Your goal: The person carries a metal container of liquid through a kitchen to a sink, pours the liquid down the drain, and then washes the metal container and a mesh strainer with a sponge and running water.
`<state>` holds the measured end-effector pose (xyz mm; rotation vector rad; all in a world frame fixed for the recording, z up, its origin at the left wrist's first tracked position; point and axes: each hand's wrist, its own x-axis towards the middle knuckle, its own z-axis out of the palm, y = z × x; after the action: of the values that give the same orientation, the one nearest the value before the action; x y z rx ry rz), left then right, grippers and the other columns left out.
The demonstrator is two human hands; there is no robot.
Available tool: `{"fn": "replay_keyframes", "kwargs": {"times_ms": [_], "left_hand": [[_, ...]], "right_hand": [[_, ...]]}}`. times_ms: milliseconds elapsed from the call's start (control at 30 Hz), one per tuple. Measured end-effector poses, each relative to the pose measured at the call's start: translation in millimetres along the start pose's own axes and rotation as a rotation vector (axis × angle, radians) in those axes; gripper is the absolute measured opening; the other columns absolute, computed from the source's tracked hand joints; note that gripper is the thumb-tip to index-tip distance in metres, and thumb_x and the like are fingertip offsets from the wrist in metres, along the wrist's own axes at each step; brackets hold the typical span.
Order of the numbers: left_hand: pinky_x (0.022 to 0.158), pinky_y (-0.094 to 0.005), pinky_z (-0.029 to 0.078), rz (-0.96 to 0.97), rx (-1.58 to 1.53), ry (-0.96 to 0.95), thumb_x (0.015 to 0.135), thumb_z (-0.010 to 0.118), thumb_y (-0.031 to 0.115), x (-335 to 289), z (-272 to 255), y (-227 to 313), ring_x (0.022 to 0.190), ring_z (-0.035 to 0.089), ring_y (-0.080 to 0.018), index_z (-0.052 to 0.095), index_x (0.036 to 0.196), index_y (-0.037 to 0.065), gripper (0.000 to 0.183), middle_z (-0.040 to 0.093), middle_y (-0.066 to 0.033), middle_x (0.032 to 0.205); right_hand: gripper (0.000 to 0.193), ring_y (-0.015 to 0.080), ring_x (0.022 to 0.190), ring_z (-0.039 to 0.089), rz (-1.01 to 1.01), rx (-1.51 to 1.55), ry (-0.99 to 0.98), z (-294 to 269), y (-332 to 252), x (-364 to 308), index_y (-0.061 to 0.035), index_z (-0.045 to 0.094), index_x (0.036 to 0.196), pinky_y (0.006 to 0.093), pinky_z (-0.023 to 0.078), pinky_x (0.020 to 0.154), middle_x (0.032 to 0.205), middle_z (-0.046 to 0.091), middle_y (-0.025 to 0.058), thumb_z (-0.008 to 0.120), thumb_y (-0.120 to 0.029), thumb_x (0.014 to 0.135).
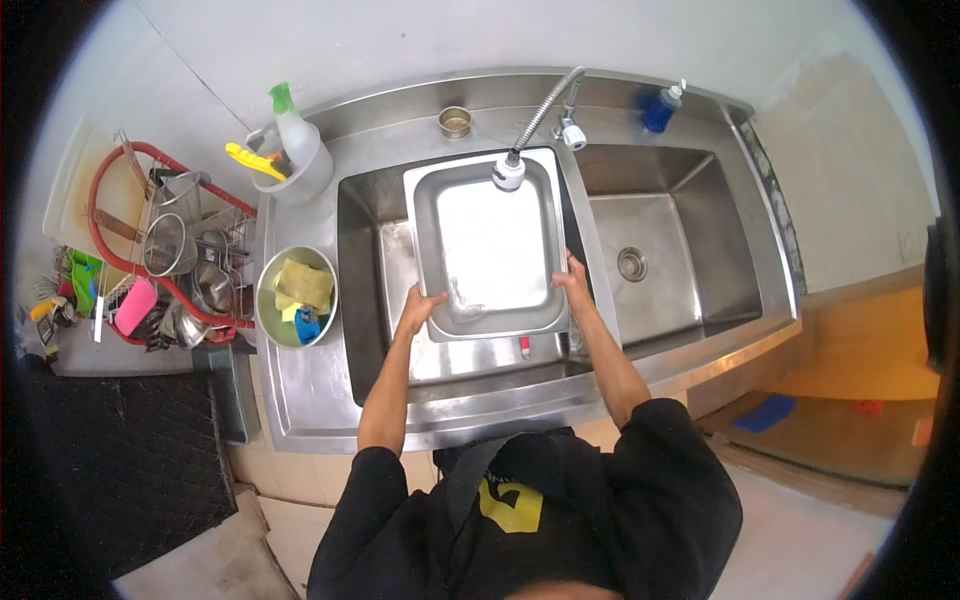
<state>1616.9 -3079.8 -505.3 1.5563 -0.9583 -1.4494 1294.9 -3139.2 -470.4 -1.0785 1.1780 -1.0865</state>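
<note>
A rectangular stainless steel pan [490, 270] is held over the left sink basin [375, 370], its shiny inside facing up. My left hand [420, 308] grips its left rim near the front corner, thumb over the edge. On the opposite rim, my right hand [574, 283] has hold of the pan with the fingers mostly hidden beneath. The white head of a flexible faucet [508, 174] hangs over the pan's far end; I cannot tell whether water runs. A small red item [524, 346] shows in the basin just below the pan's front edge.
A bowl with sponges [298, 298] and a tub with a spray bottle [300, 160] stand left. Beyond them is a red-rimmed rack [180, 240] of strainers and utensils. The right basin [650, 260] has a drain. A blue soap bottle [660, 110] and small round tin [454, 122] stand behind.
</note>
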Motion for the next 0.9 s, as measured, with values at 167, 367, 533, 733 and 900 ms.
{"fn": "replay_keyframes", "kwargs": {"times_ms": [167, 367, 533, 733, 900], "left_hand": [[0.080, -0.0299, 0.048, 0.083, -0.151, 0.157, 0.071, 0.051, -0.011, -2.6, -30.5, 20.8, 0.090, 0.061, -0.0198, 0.049, 0.124, -0.002, 0.054, 0.062, -0.0130, 0.103], [0.079, -0.0274, 0.047, 0.333, -0.061, 0.336, 0.068, 0.046, -0.015, -14.2, -19.2, 38.6, 0.092, 0.059, -0.0187, 0.047, 0.125, -0.002, 0.059, 0.061, -0.0116, 0.104], [0.079, -0.0264, 0.046, 0.220, -0.127, 0.373, 0.068, 0.046, -0.016, -43.0, -3.1, 11.8, 0.092, 0.060, -0.0188, 0.047, 0.125, -0.003, 0.059, 0.061, -0.0118, 0.106], [0.078, -0.0285, 0.048, 0.171, -0.084, 0.310, 0.063, 0.046, -0.015, -31.8, 3.9, 34.8, 0.090, 0.060, -0.0193, 0.054, 0.119, -0.003, 0.058, 0.064, -0.0106, 0.098], [0.097, -0.0306, 0.037, 0.451, 0.227, 0.241, 0.061, 0.050, -0.011, -31.6, 33.8, 112.2, 0.117, 0.049, -0.0284, 0.050, 0.124, -0.005, 0.063, 0.055, -0.0226, 0.119]], "right_hand": [[0.051, 0.0163, 0.075, 0.059, 0.044, 0.075, -0.087, 24.8, 20.3, 39.0, 0.0039, 0.058, 0.111, 0.0302, 0.048, 0.069, 0.086, 0.063, 0.0075, 0.061, -0.009, 0.061], [0.057, 0.0149, 0.087, 0.060, 0.019, 0.003, -0.082, 39.5, 20.1, 69.2, 0.0008, 0.055, 0.120, 0.0263, 0.048, 0.074, 0.100, 0.064, 0.0079, 0.052, 0.010, 0.064], [0.057, 0.0148, 0.087, 0.059, 0.055, -0.123, -0.053, 32.7, 24.3, 41.2, 0.0012, 0.055, 0.121, 0.0254, 0.047, 0.074, 0.098, 0.064, 0.0072, 0.052, 0.010, 0.065], [0.052, 0.0172, 0.086, 0.060, 0.154, -0.112, 0.001, 14.5, 53.3, 47.5, 0.0014, 0.057, 0.115, 0.0273, 0.049, 0.074, 0.096, 0.064, 0.0089, 0.051, 0.011, 0.064], [0.056, 0.0226, 0.090, 0.061, 0.259, 0.138, -0.025, 6.0, 79.2, 61.4, -0.0006, 0.054, 0.118, 0.0348, 0.050, 0.082, 0.100, 0.063, 0.0111, 0.051, 0.013, 0.064]]}}
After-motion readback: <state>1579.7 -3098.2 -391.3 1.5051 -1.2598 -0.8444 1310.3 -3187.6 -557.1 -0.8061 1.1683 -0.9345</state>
